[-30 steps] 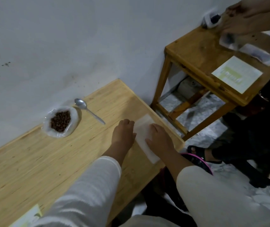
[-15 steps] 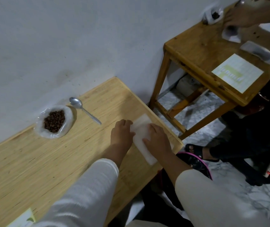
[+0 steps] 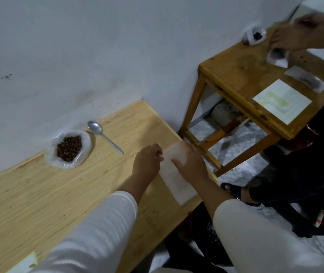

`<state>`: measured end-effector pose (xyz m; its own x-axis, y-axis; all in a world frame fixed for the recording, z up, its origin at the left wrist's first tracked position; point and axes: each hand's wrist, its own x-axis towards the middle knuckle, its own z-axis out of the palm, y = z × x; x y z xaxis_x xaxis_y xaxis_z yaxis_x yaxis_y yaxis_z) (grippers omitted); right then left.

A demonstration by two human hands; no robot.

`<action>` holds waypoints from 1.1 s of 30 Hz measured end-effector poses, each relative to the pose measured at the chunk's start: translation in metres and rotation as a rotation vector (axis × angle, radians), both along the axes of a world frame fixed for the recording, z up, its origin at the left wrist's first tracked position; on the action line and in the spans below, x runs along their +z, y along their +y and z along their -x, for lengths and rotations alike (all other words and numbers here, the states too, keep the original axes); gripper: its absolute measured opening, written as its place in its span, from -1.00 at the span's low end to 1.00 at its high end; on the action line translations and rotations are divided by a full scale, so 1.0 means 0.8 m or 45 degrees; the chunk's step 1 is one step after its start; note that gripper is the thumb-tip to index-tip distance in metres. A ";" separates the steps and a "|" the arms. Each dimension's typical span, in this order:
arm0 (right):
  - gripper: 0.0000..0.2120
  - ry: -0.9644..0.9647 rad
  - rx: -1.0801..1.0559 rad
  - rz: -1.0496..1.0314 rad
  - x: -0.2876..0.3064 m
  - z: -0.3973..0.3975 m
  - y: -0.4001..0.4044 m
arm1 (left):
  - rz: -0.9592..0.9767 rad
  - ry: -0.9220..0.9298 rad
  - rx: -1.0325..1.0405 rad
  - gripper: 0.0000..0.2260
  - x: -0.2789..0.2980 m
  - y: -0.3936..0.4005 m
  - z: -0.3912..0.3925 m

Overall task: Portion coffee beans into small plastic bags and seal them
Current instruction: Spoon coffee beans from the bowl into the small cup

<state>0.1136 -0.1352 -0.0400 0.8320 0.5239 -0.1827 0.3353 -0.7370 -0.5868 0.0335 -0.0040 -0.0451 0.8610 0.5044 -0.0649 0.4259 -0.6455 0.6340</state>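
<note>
The stack of small plastic bags (image 3: 176,174) lay at centre frame near the table's (image 3: 39,203) right edge, its long axis running from upper left to lower right. Your right hand (image 3: 191,164) pressed flat on it; your left hand (image 3: 147,163) seemed to pinch its left edge, fingers curled. The coffee beans (image 3: 69,148) sat well apart, left of centre.

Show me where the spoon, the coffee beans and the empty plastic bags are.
spoon (image 3: 95,127), head view, on its bowl.
coffee beans (image 3: 69,148), head view, middle of the pile.
empty plastic bags (image 3: 178,184), head view, on the flat middle.
</note>
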 end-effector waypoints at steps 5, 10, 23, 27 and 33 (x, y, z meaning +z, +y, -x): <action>-0.59 -0.132 0.054 -0.201 0.042 -0.014 0.026 | 0.088 -0.109 -0.049 -0.92 0.033 0.022 0.010; -0.91 -0.007 0.079 -0.354 0.090 -0.004 0.065 | 0.219 -0.303 0.210 -0.87 0.064 0.058 0.036; -0.90 0.609 0.443 -0.975 0.153 0.145 0.185 | 0.625 -0.754 1.091 -0.60 0.157 0.110 0.180; -0.77 0.624 0.573 -0.925 0.151 0.193 0.211 | 0.863 -0.854 1.145 -0.73 0.161 0.127 0.227; -0.72 0.643 0.737 -0.843 0.150 0.243 0.239 | 0.997 -0.960 1.249 -0.89 0.147 0.148 0.267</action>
